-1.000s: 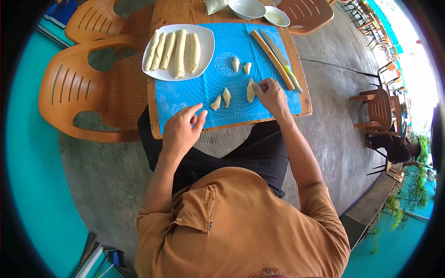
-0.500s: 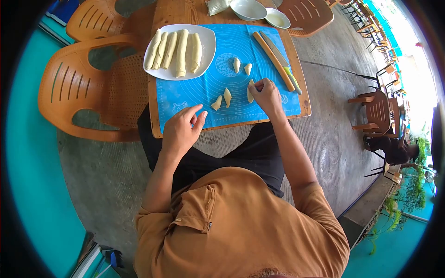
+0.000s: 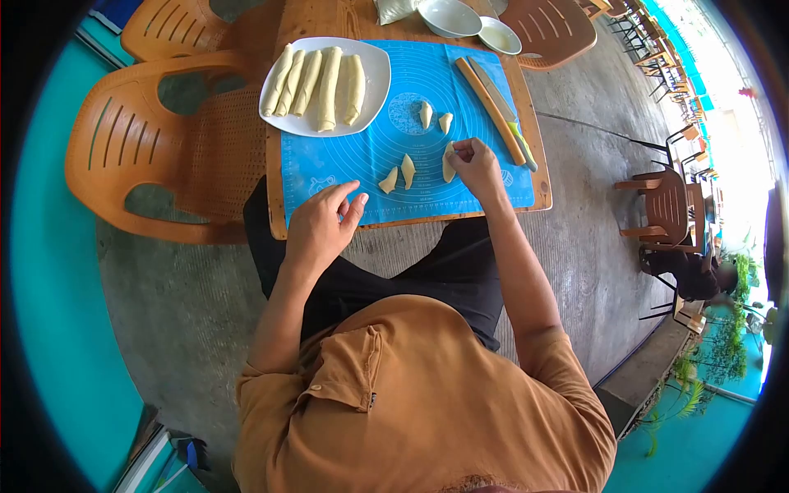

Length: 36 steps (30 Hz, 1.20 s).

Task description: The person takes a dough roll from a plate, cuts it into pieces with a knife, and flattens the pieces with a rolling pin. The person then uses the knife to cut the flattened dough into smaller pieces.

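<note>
My right hand (image 3: 478,171) pinches the edge of a small piece of dough (image 3: 449,163) on the blue mat (image 3: 345,160). My left hand (image 3: 323,220) hovers by the mat's front edge, holding nothing, its thumb and fingers apart. Between the hands lie two pointed dough pieces (image 3: 399,176); farther up the mat sit two more small pieces (image 3: 436,119). Several long dough rolls (image 3: 329,89) rest side by side on a white plate (image 3: 378,67) at the mat's left.
A wooden rolling pin (image 3: 491,111) and a knife (image 3: 498,90) with a green-and-white handle lie along the mat's right side. Two bowls (image 3: 449,18) and a plastic bag (image 3: 396,8) stand at the back. Orange chairs (image 3: 156,148) flank the wooden table (image 3: 537,193).
The view has shifted slightly, so the table things sit a little farther up and right. My right hand stays at the same dough piece; my left hand looks almost unchanged.
</note>
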{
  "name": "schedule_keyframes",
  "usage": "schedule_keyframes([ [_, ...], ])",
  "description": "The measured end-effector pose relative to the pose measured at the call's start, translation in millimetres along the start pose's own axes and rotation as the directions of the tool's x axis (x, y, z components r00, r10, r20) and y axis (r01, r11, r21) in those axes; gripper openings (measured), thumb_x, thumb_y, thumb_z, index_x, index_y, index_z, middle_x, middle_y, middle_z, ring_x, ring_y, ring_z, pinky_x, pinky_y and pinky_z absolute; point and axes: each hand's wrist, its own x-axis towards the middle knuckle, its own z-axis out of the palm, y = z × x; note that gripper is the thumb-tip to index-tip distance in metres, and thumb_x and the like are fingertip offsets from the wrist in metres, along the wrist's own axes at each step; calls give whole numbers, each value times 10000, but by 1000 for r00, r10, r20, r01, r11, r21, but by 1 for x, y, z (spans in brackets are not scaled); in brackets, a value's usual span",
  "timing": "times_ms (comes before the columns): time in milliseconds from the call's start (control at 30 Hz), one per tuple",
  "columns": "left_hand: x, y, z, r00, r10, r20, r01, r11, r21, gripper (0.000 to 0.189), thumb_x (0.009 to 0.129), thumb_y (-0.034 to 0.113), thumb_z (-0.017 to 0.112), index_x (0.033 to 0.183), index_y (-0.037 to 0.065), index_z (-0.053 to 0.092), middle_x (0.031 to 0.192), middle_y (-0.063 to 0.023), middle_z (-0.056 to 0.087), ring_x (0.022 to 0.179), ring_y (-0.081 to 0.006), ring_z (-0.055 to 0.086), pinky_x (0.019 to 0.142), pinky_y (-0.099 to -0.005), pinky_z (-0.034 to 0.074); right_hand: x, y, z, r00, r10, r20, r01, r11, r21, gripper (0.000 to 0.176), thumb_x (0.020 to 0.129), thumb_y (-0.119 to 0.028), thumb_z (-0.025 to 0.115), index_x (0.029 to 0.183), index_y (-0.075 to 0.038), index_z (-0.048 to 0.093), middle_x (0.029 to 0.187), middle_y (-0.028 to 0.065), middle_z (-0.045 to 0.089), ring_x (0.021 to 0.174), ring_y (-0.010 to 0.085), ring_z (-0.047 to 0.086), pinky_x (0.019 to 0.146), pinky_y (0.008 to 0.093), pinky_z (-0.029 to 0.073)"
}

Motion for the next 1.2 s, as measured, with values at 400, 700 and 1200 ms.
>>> schedule_keyframes([
  [400, -1, -4, 0, 1000, 0, 21, 1, 1000, -25, 376, 1064, 310, 740, 1279, 2, 760, 880, -143, 736, 694, -231, 673, 685, -378, 579, -3, 10, -6, 984, -172, 47, 171, 985, 38, 323, 988, -139, 763, 1252, 37, 704, 1100, 191, 792, 1020, 288, 791, 925, 389, 618],
  [700, -3, -5, -2, 999, 20, 32, -19, 1000, -23, 373, 1059, 304, 741, 1280, 4, 762, 925, -150, 762, 713, -235, 691, 709, -374, 592, -33, 6, -19, 966, -257, 8, 245, 932, 267, 250, 1051, -60, 724, 1284, 22, 686, 1195, 143, 739, 1066, 222, 778, 919, 362, 637],
  [1200, -9, -9, -7, 999, 42, -3, -42, 999, -34, 351, 1049, 300, 752, 1276, 33, 774, 909, -120, 757, 699, -214, 691, 685, -348, 587, 52, -80, -22, 962, -256, 92, 176, 845, 505, 342, 1055, -136, 742, 1335, 52, 681, 1154, 127, 742, 999, 197, 771, 848, 314, 641],
])
